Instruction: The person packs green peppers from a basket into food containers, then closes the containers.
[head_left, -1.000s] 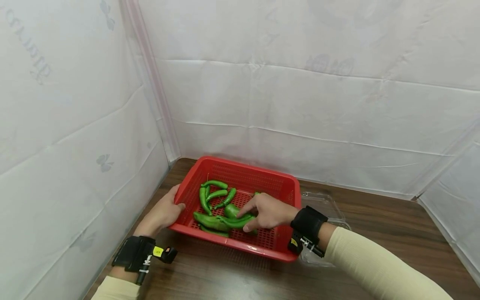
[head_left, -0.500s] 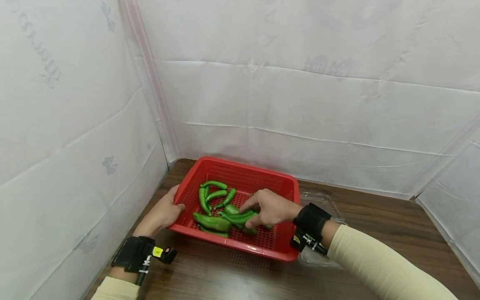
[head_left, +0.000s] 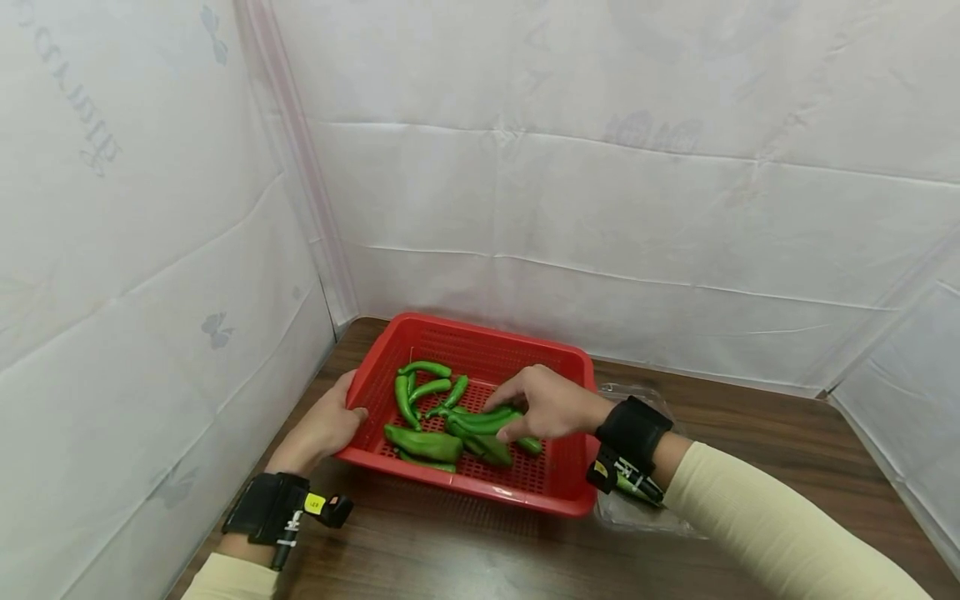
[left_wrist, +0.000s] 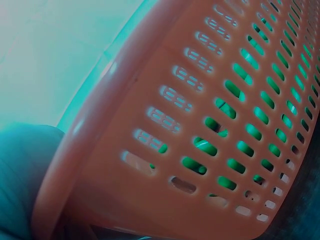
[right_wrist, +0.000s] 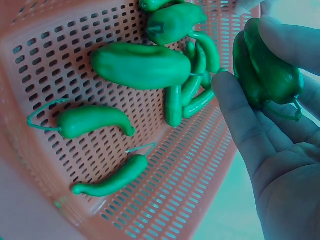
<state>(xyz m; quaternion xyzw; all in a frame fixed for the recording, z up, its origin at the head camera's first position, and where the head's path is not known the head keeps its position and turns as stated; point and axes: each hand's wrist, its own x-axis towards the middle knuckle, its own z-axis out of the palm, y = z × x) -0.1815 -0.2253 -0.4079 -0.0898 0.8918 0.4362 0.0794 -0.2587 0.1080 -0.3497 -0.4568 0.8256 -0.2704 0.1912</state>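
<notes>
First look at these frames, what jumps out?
A red basket of green peppers sits on the dark wood table, near the white-draped corner. The right hand reaches in and pinches a couple of peppers in its grip, while the left hand holds the basket's left rim.

Green peppers (head_left: 480, 421) pinched, apparently two, above red basket (head_left: 480, 487).
</notes>
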